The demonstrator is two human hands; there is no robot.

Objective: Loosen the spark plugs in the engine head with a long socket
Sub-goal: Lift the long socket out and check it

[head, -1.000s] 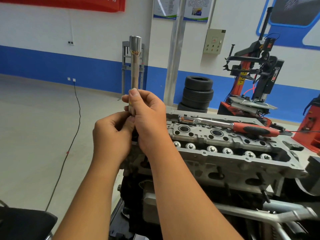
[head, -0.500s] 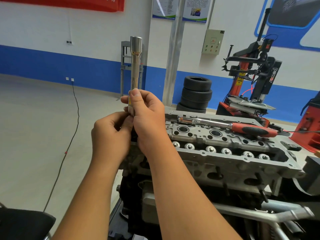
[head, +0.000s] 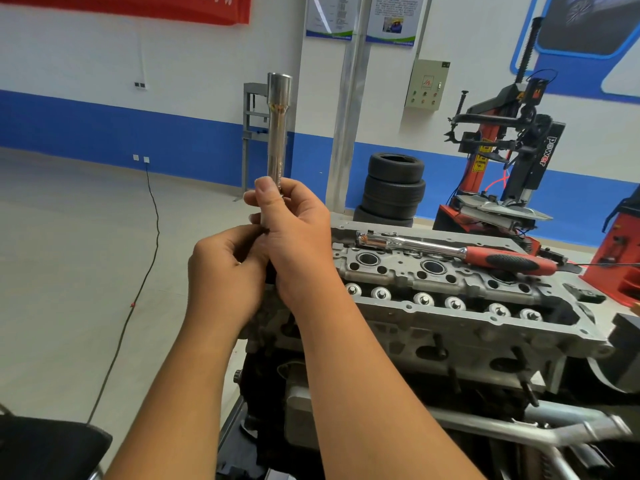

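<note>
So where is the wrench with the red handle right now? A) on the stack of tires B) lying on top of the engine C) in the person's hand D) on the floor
B: the ratchet wrench lies flat across the top of the engine head, while both hands hold the long socket upright.

The person's left hand and right hand are bare, as are both forearms; no sleeves, gloves or rings show.

Engine head carries a red-handled ratchet lying across its top
</note>
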